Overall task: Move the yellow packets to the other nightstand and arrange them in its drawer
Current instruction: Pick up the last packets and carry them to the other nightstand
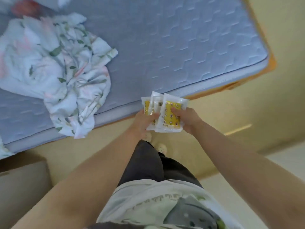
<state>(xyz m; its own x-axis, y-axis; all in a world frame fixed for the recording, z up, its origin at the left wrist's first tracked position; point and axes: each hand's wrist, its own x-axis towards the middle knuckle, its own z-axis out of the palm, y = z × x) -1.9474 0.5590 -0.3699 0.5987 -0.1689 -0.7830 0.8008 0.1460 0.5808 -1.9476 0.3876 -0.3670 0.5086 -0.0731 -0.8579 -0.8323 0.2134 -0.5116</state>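
A bare blue-grey quilted mattress (165, 38) fills the upper part of the room, resting on an orange wooden bed frame (272, 62) whose edge shows at the corner, and a crumpled white floral sheet (54, 66) lies heaped on the left side of it, one end trailing to the mattress edge. The floor (231, 109) beside the bed is a pale yellow, and a brownish box-like shape (21, 179), too blurred to identify, stands low on the left next to the bed. The person stands at the bedside in dark trousers (148, 162) and light slippers (162, 148), both arms stretched forward. The yellow packets (170, 116) are in the air between the 2 hands, just off the mattress edge and above the floor, fanned out in clear wrappers; there seem to be 3 or 4, though motion blur makes the count unsure. The left hand (142, 123) grips the rear packets, fingers curled round their lower edge. The right hand (188, 119) holds the front packet, its thumb pressed on the yellow face and its fingers wrapped behind.
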